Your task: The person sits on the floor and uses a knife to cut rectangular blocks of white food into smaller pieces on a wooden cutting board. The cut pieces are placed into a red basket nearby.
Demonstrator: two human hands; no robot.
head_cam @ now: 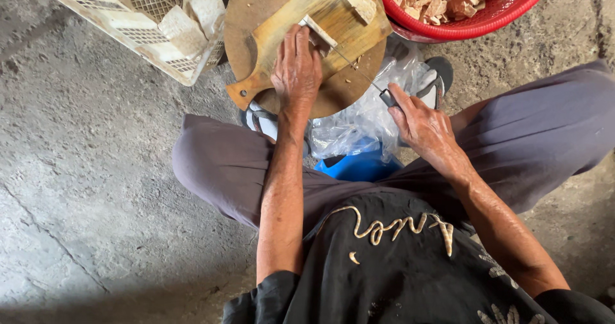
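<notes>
L hand (296, 71) presses flat on block (318, 31) to steady it; R hand (423, 124) grips knife (359, 74) handle, cutting on board (314, 23).

L hand (296, 71) pressed flat, fingers fwd; R hand (423, 126) in closed grip, both forearms extended.
</notes>
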